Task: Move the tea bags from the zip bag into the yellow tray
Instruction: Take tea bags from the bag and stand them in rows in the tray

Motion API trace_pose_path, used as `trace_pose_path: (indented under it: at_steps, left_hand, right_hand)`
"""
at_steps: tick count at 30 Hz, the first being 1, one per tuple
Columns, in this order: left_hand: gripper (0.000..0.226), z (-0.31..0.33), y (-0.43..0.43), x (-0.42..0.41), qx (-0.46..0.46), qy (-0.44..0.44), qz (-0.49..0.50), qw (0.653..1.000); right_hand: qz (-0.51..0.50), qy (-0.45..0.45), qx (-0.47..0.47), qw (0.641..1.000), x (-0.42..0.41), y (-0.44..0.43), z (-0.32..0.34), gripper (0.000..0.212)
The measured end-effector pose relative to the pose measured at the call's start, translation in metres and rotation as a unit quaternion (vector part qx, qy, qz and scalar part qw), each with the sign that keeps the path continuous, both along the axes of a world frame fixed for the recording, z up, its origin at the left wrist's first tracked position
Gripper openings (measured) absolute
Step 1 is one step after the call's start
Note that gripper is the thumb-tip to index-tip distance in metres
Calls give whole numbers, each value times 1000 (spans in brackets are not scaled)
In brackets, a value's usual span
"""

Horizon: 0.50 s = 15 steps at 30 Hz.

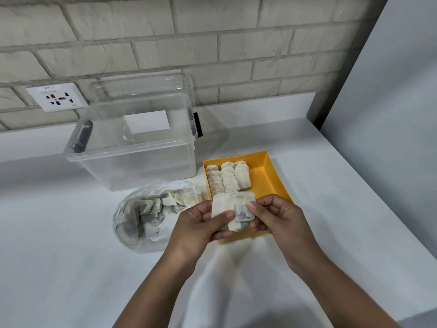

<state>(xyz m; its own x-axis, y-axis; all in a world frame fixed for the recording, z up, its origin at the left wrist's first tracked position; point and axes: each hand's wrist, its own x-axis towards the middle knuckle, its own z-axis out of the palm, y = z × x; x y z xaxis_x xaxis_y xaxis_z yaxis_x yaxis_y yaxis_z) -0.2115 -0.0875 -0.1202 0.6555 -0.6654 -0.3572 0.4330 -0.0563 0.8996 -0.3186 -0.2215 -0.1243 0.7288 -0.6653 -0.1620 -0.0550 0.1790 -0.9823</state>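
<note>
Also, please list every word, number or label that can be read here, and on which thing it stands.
Nothing can be read clearly.
Wall socket: a small label at its top, too blurred to read.
Zip bag: small dark print on its front, too small to read.
Tea bags, yellow tray, clear storage box: no text seen.

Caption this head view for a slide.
Left hand and right hand hold tea bags over the yellow tray beside the zip bag.

On the white counter (59,245) stand a clear box (142,159), the zip bag (151,242) and the yellow tray (264,176).
</note>
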Motion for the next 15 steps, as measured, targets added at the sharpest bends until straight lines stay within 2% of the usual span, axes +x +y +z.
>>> trace_pose_path:
  at_steps: [3,6,9,15]
  left_hand:
    - [21,-3,-1,6,6,7,39,999]
    - [15,-6,-1,17,18,-17,79,997]
    - [12,-7,-4,27,26,-37,90,995]
    - [11,-14,-21,33,66,-74,76,992]
  right_hand:
    - [-17,11,-4,1000,3,-10,-3,9]
    - [-41,68,-137,987,10,-34,-7,9]
    - [-26,164,-284,944,25,-59,-16,9]
    - [33,264,-401,877,73,-76,-43,21]
